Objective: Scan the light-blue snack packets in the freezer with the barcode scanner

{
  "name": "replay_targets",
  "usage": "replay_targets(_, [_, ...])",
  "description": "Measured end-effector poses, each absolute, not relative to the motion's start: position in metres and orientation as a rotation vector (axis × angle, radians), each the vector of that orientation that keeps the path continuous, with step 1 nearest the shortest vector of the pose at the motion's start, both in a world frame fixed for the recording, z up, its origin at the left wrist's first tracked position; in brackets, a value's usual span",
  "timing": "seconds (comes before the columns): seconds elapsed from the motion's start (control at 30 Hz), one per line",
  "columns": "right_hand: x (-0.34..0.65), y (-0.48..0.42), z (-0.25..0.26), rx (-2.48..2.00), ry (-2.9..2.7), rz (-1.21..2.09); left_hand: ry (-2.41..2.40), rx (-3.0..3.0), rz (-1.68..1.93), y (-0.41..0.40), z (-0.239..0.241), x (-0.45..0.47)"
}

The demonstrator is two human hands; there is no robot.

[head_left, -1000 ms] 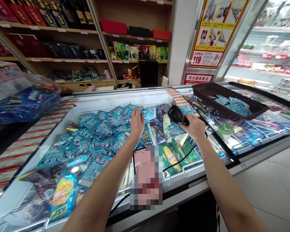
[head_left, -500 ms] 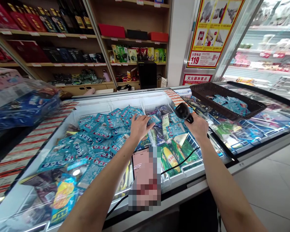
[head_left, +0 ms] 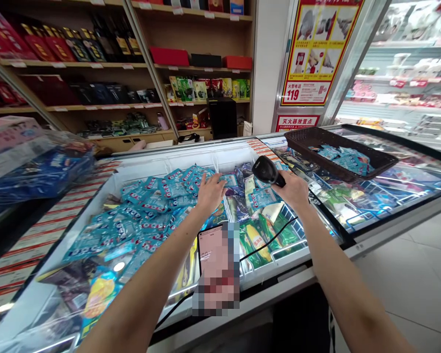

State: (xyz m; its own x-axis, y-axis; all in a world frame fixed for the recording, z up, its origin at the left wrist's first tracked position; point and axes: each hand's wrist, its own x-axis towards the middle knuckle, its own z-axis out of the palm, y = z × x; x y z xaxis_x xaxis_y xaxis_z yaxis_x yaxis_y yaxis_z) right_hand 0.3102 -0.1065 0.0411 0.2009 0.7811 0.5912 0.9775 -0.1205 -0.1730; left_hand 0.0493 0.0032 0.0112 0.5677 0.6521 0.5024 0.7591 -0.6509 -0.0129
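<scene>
My right hand (head_left: 294,191) is wrapped round the handle of a black barcode scanner (head_left: 266,170), its head tipped to the left. A cable (head_left: 275,238) runs beneath that hand toward the phone. My left hand (head_left: 210,193) has its fingers spread over the right side of a heap of blue snack packets (head_left: 150,201); whether it touches them I cannot tell. More blue packets (head_left: 262,197) lie below the scanner, among other bags. Near my left forearm is a phone (head_left: 213,255) with a lit pink screen, its lower part blurred out.
A brown basket (head_left: 384,169) holding blue packets rests on the freezer at the right. Green corn packs (head_left: 259,240) lie in a white wire basket. At the left are plastic-wrapped goods (head_left: 40,162). Shelves (head_left: 202,68) with boxes and bottles stand behind.
The scanner has moved slightly left and turned, so its head points more to the left. My left hand stays spread over the packets. The whole view has shifted a little.
</scene>
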Motion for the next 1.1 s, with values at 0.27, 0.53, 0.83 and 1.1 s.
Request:
replay_targets(0.27, [0.326, -0.114, 0.024, -1.885, -1.621, -0.481, -1.023, -2.802, -0.541, -0.011, 0.019, 0.075])
replay_targets(0.53, [0.33, -0.116, 0.017, -1.851, -1.64, -0.446, -0.747, -2.888, -0.396, 0.009, 0.023, 0.065])
replay_targets(0.83, [0.332, -0.115, 0.02, -1.881, -1.596, -0.479, -1.054, -3.081, -0.566, -0.011, 0.023, 0.099])
replay_targets(1.1, [0.335, -0.112, 0.015, -1.793, -1.616, -0.51, -1.452, -3.3, -0.779, -0.002, 0.016, 0.097])
